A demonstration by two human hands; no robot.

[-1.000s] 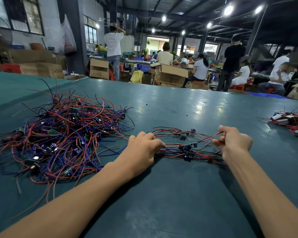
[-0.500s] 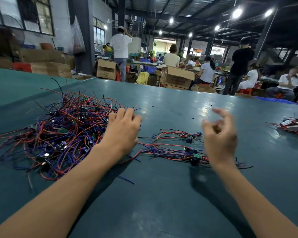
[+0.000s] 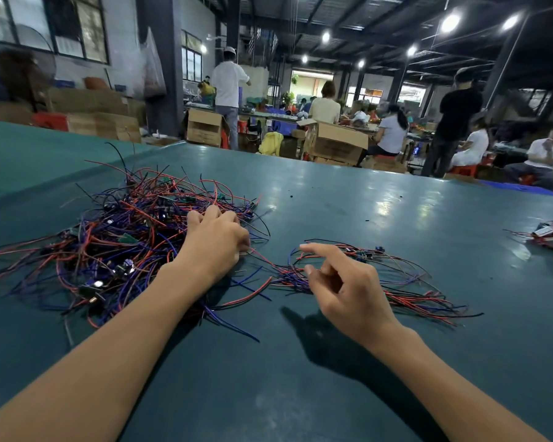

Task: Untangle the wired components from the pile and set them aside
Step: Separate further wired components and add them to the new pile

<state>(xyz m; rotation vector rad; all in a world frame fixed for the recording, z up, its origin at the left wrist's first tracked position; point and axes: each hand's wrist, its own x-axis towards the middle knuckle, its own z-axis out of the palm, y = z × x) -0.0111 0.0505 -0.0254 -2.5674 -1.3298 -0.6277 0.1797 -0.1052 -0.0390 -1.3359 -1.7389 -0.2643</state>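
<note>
A big tangled pile of red, blue and black wired components lies on the left of the green table. My left hand is at the pile's right edge, its fingers curled down into the wires and gripping some of them. A smaller, sorted bundle of wired components lies to the right. My right hand hovers over that bundle's left end with index finger and thumb stretched out and nothing held. A red wire runs from under my left hand toward the small bundle.
Another small heap of wired parts sits at the table's right edge. Beyond the far edge stand cardboard boxes and several people at other benches.
My left hand let go of the small bundle and moved left and forward into the big pile. My right hand released the bundle's wires, lifted, and now hangs over its left end.
</note>
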